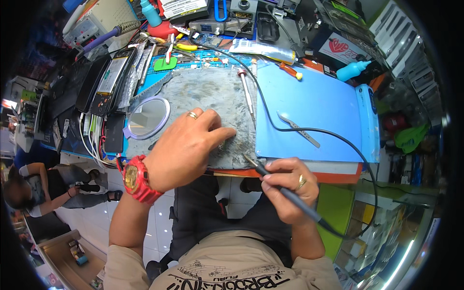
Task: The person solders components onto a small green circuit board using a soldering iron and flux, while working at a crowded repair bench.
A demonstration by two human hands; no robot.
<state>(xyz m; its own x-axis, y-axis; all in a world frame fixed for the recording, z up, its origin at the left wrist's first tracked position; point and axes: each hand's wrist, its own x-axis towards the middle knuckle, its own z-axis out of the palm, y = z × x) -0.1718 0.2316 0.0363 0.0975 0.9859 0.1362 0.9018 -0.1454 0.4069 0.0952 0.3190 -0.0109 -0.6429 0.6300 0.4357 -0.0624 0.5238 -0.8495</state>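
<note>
Soldering iron (pixel 282 190) gripped in right hand (pixel 289 186), tip at grey mat (pixel 203 92); left hand (pixel 186 147) open, pressing mat.

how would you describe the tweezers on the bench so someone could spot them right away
Start at the big light-blue mat covering the right half of the bench. The tweezers lie loose on its lower left part, slanting, just under the black cable that crosses the mat. They are thin bare silver metal, unlike the soldering iron with a dark grip lying on the grey pad to the left.
</note>
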